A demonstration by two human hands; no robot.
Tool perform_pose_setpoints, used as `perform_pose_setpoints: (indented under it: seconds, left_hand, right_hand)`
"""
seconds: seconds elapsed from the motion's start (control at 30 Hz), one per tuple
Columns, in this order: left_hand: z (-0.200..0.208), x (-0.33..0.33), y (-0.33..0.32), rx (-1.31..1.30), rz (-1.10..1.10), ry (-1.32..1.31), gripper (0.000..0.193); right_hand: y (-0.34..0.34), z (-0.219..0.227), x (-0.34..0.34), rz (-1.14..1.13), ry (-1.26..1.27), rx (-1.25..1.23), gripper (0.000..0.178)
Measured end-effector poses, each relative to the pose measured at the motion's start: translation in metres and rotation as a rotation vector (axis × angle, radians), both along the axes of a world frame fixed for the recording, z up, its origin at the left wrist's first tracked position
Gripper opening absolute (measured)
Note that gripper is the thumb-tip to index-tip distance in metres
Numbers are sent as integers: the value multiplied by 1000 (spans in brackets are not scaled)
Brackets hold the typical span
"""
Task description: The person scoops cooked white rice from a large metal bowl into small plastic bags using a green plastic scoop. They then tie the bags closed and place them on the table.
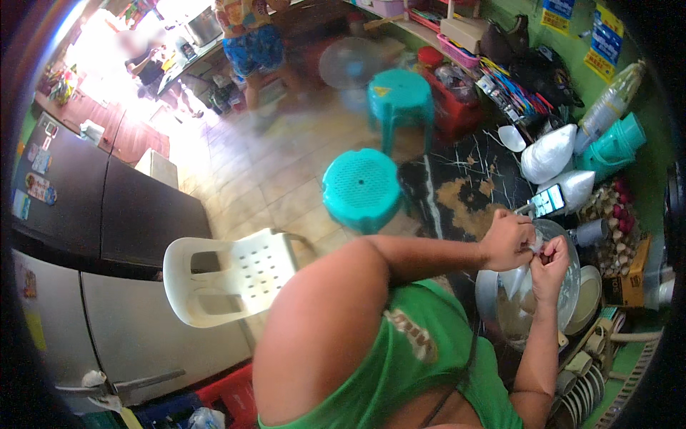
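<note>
Both hands are raised over a large round metal basin (489, 300). Between them hangs a small clear plastic bag (516, 280), its lower part pale and pointed. My left hand (509, 241) pinches the bag's top from the left. My right hand (550, 270) has its fingers closed on the same gathered top, close beside the left fingertips. What lies in the basin is partly hidden by the hands and bag; its inside looks wet and pale. A phone (549, 201) with a lit screen leans just beyond the basin.
White filled plastic bags (548, 154) and teal pails (614, 146) line the green wall. Garlic and onions (607, 222), a plate (584, 297) and a dish rack (587, 390) flank the basin. Teal stools (362, 187) and a white chair (246, 275) stand leftward. Another person (250, 43) is at the back.
</note>
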State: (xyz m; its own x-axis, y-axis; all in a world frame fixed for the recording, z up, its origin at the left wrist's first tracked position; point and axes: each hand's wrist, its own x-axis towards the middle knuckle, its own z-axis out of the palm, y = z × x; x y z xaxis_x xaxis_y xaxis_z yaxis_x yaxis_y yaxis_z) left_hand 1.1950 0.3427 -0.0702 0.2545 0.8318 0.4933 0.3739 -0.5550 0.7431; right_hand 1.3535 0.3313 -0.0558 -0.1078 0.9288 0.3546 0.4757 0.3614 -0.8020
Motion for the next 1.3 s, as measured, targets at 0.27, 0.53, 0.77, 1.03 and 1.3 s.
perform_pose_setpoints:
  seconds: [0.27, 0.53, 0.77, 1.03, 1.3]
  left_hand:
    - [-3, -7, 3, 334, -190, 94, 26]
    - [-15, 1, -8, 89, -113, 9, 16]
    - [-33, 12, 6, -421, -561, -502, 21]
    - [-14, 2, 12, -709, -460, -693, 20]
    - [-7, 8, 9, -749, -435, -661, 18]
  right_hand:
    - [-11, -1, 4, 59, 28, -52, 33]
    - [-20, -4, 10, -55, -25, -46, 33]
    - [-24, 11, 13, -18, 17, -200, 34]
    - [-21, 30, 11, 133, -311, 265, 30]
    - [-14, 14, 7, 21, -392, 672, 9]
